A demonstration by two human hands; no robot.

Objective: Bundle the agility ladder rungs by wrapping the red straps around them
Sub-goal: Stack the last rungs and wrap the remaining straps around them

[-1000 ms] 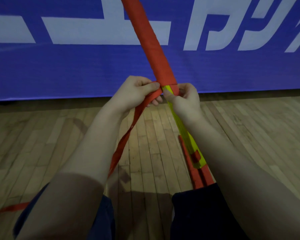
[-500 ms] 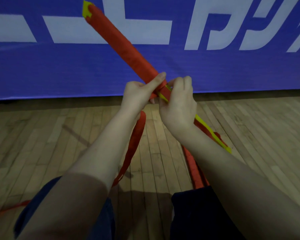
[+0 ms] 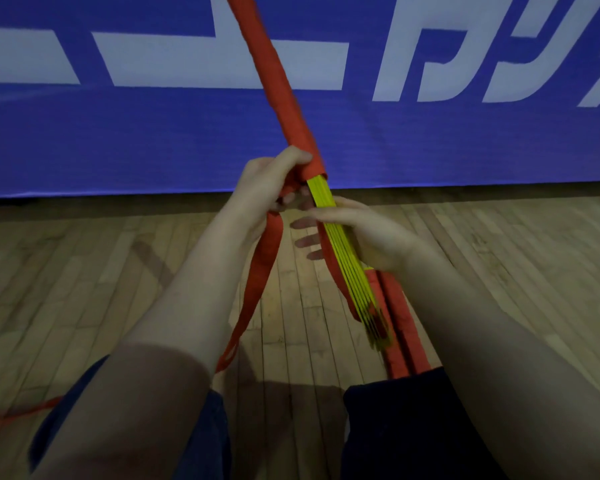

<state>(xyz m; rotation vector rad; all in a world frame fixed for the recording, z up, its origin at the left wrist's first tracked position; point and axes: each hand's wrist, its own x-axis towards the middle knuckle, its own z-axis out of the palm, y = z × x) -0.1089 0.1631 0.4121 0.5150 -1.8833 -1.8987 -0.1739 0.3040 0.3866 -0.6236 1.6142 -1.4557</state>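
Backdrop: blue banner (image 3: 153, 143), wood floor (image 3: 84, 271).
Stack: yellow rungs (image 3: 340, 247) were held slanted above floor.
Done: upper length was wrapped in red strap (image 3: 278, 84).
Remaining: lower rungs were bare, roughly half by my estimate.
Fingers: left hand (image 3: 267, 181) gripped red strap at wrap edge; right hand (image 3: 368, 230) clasped bare rungs.

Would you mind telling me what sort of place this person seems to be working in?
Most likely an indoor sports hall or gym: a wooden strip floor, a long blue banner with big white lettering at its far edge, and yellow rungs of an agility ladder partly wrapped in red strap.
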